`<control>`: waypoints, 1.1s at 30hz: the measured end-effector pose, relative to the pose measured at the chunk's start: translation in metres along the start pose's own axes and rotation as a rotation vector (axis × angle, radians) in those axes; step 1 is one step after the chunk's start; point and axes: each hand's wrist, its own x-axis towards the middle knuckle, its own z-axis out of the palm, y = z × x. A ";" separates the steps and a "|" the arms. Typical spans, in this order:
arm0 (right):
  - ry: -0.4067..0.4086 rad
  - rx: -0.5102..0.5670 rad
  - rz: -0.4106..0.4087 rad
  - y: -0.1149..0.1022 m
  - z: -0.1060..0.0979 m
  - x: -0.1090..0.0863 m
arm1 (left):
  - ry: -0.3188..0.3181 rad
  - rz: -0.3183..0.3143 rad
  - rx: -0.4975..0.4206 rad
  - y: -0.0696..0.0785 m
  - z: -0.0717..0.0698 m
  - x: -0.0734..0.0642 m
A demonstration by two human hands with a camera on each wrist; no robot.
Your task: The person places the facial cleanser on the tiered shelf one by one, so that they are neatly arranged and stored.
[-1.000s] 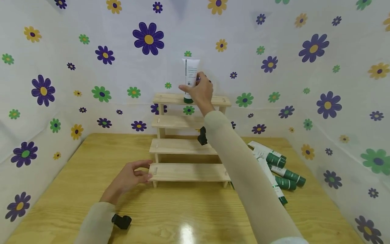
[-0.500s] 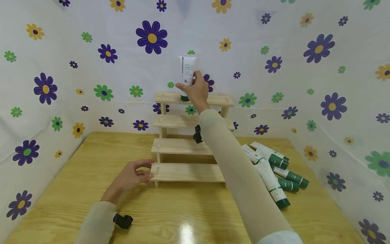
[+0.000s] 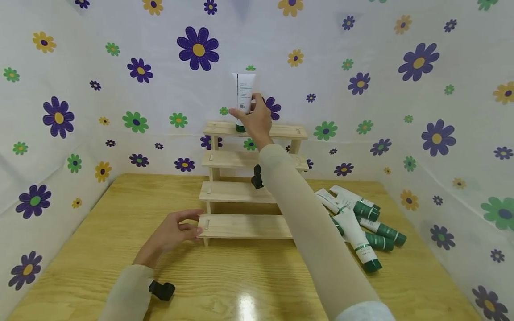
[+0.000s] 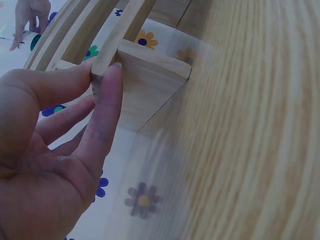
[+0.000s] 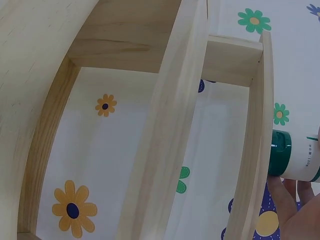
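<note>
A four-tier wooden display stand (image 3: pixel 245 226) rises in steps at the centre. My right hand (image 3: pixel 258 119) grips a white squeeze tube (image 3: pixel 244 87) with a dark green cap, held upright, cap down, at the left part of the top tier. In the right wrist view the green cap (image 5: pixel 280 152) meets the top board, with fingers (image 5: pixel 285 202) beside it. My left hand (image 3: pixel 172 232) is at the left end of the lowest tier. The left wrist view shows its thumb and forefinger pinching that board's corner (image 4: pixel 102 65).
Several more white-and-green tubes (image 3: pixel 355 236) lie in a loose pile on the wooden table (image 3: pixel 225 281), right of the stand and partly behind my right forearm. A flower-print sheet (image 3: pixel 160 89) hangs behind and along both sides.
My right hand has slid the upright tube a short way left along the top tier. More of the pile shows beside the forearm. The left hand stays at the lowest tier.
</note>
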 end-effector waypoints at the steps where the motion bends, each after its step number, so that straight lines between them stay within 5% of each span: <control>1: -0.004 -0.001 -0.003 0.000 0.000 0.000 | -0.001 0.003 0.000 0.000 0.000 0.000; 33: -0.104 -0.086 0.042 -0.005 -0.014 -0.003 | 0.029 -0.031 0.023 0.003 0.004 -0.001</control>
